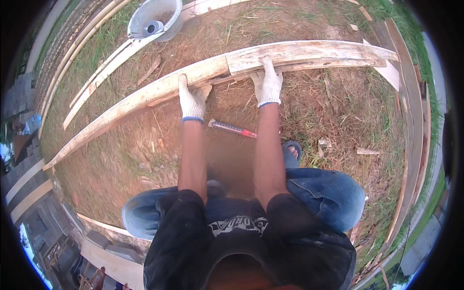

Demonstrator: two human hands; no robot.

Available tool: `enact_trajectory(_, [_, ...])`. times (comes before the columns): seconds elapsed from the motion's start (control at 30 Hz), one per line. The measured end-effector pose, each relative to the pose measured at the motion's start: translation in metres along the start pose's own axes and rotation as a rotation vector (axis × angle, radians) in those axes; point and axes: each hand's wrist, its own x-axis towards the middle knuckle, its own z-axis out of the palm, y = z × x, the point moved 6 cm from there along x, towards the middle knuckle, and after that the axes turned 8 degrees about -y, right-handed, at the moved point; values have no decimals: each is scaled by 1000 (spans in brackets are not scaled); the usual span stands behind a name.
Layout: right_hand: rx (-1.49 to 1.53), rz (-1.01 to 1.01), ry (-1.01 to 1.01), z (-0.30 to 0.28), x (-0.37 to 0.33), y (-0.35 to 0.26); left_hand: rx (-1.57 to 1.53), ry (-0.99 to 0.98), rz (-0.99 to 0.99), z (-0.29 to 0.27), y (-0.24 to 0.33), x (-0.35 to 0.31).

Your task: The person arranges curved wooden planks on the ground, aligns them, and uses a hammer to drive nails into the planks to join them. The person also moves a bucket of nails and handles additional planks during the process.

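Observation:
A long wooden board [130,106] runs across the ground in front of me, its left end low and nearer. A second, whitish board [314,50] lies over its right part, the joint falling between my hands. My left hand [193,100], in a white knit glove with a blue cuff, grips the long board, thumb on top and fingers beneath. Also gloved, my right hand [268,87] clasps the overlapped boards just right of the joint, thumb on the whitish one. On the ground between my forearms lies a tool [234,128] with a dark and red handle, apparently a hammer.
A pale bucket [176,21] with a small cup-like container [153,28] in it stands at the far left. Narrow wood strips [104,72] lie below it. Long planks [413,121] line the right side. Grey blocks [48,217] are stacked at the left.

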Motion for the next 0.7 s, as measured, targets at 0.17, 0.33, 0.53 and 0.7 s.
enact_trajectory(0.17, [-100,-31,178,-7,4,0,44,64,12,10,-2,-10])
enact_trajectory(0.33, [-138,-36,247,-4,1,1,-46,-16,41,6,2,-2])
enact_trajectory(0.53, [-135,8,302,-14,3,3,-91,98,234,-14,22,0])
enact_trajectory(0.7, [-81,-12,211,-6,1,7,-111,126,251,-25,28,1])
